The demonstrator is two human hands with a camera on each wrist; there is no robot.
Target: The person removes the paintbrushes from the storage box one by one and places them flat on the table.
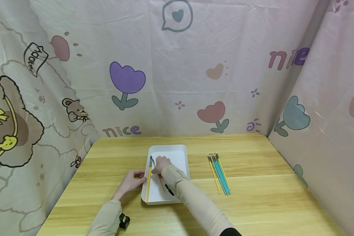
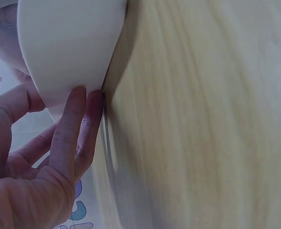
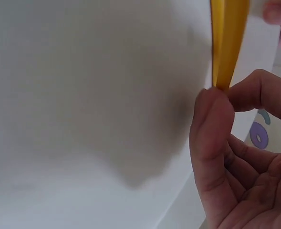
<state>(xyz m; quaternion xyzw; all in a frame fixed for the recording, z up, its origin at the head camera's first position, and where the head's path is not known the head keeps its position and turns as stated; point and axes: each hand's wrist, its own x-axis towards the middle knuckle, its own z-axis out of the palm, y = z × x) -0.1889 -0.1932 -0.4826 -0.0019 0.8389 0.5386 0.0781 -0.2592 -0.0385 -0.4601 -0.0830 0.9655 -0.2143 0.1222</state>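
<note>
A white tray stands on the table. My left hand holds its left wall; in the left wrist view, fingers lie on the outer side of the wall and the thumb is at the rim. Inside the tray my right hand pinches a paintbrush with a yellow handle. The right wrist view shows that handle between thumb and finger, close over the white tray floor. Left of it, a second yellow-handled paintbrush lies lengthwise along the tray's left side.
Right of the tray, several paintbrushes with teal and yellow handles lie side by side on the wooden table. A printed cloth hangs behind the table and along both sides.
</note>
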